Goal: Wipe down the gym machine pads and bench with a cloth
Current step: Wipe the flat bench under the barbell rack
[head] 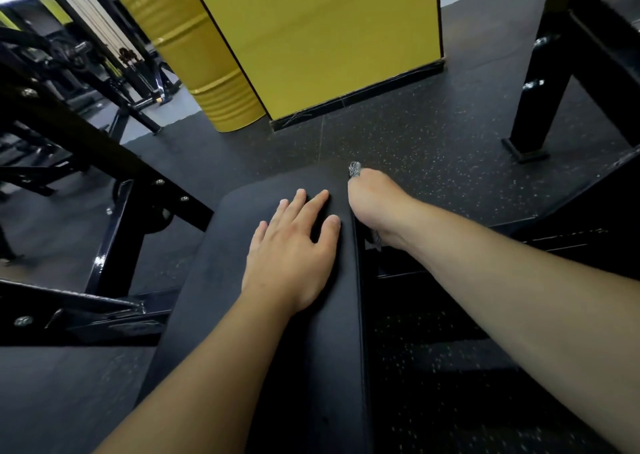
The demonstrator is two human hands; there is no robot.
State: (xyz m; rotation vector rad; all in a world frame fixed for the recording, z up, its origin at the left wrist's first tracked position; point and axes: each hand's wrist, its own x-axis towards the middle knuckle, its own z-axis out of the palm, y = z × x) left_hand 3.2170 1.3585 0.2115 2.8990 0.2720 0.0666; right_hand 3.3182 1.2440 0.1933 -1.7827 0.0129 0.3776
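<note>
A long black padded bench (pixel 242 315) runs from the bottom of the view up to the middle. My left hand (pixel 294 245) rests flat on its top near the far end, fingers straight and spread. My right hand (pixel 374 207) is curled over the bench's right side edge and grips a grey patterned cloth (pixel 354 169). Only a small end of the cloth pokes out above the hand and another bit (pixel 375 240) below the wrist; the fingers are hidden behind the pad.
Black steel machine frames (pixel 114 239) stand close on the left, and a black frame leg (pixel 540 83) rises at the right. A yellow panel (pixel 329 38) and a yellow drum (pixel 207 72) stand ahead on the dark speckled rubber floor (pixel 433 142).
</note>
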